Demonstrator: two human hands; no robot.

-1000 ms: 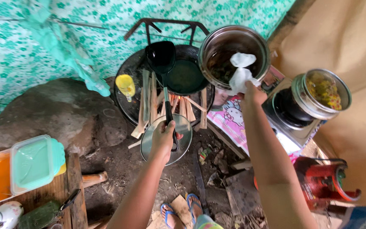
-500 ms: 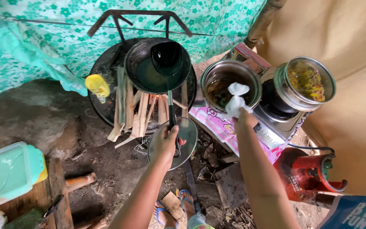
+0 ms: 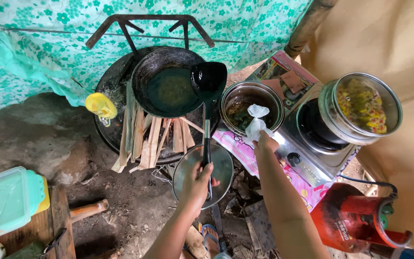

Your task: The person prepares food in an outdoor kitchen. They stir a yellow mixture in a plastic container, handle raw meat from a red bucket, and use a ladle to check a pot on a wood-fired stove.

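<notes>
— So, from the head view, what does each hand hold?
— The left hand [image 3: 198, 181] is closed round the black ladle [image 3: 208, 82], its bowl tipped over the dark pan [image 3: 168, 89] ahead. The right hand [image 3: 264, 142] pinches a white cloth [image 3: 256, 121] on the steel pot [image 3: 252, 108] rim.
— Risks?
— I'd judge the thin cloth could slip on hot metal, spilling the pot towards the firewood [image 3: 152, 139].

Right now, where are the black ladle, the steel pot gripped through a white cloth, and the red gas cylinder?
black ladle [image 3: 209, 79], head view, on its bowl.
steel pot [image 3: 229, 98], head view, on its left rim.
white cloth [image 3: 256, 125], head view, on its bunched middle.
red gas cylinder [image 3: 343, 223], head view, on its body.
</notes>
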